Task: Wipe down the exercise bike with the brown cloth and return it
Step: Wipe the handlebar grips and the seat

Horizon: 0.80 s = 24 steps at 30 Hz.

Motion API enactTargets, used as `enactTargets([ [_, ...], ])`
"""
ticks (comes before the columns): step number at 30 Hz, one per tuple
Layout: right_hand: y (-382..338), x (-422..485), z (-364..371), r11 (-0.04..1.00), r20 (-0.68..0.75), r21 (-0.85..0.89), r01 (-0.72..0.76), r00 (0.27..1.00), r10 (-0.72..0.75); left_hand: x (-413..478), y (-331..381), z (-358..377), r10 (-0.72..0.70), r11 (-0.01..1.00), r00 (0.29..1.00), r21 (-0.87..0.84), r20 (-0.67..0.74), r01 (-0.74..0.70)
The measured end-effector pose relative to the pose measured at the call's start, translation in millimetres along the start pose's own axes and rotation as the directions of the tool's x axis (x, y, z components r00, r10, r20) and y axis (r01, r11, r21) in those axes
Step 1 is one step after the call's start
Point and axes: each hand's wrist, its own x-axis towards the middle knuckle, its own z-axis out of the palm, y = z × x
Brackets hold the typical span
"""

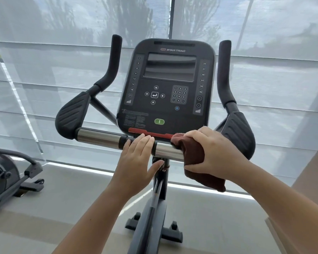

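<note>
Head view: right hand [212, 153] grips brown cloth [194, 152] hanging down across level handlebar [97, 138]; left hand [136, 160] flat.

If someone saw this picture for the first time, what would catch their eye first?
The dark console of the exercise bike fills the middle, a green button low on it. Just below, the right hand grips a brown cloth against the shiny handlebar, while the left hand rests flat on the bar's middle.
</note>
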Motion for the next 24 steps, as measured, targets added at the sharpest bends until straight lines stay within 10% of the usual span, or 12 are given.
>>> enactTargets([
  [5,21.9,-14.5,-39.4,0.981,-0.321,0.175,0.081,0.947,-0.021,10.7,17.1,3.3,0.125,0.991,0.985,-0.028,-0.120,-0.129],
  [8,49.5,-13.9,-60.8,0.998,-0.189,0.050,0.034,0.982,-0.024,20.8,33.0,7.5,0.166,0.982,0.974,-0.061,-0.153,-0.178],
  [12,69.8,-18.9,-61.5,0.968,0.143,0.020,-0.249,0.959,0.243,21.9,46.2,17.8,0.151,0.985,0.968,-0.047,-0.198,-0.164],
  [17,44.5,-12.8,-29.1,0.834,-0.183,0.061,-0.549,0.815,0.550,23.8,50.3,20.1,0.120,0.991,0.974,-0.038,-0.194,-0.130],
  [24,31.8,-26.9,-14.7,0.929,-0.307,0.155,-0.336,0.878,0.368,22.3,59.5,20.3,0.023,0.997,0.981,-0.062,-0.191,-0.035],
])
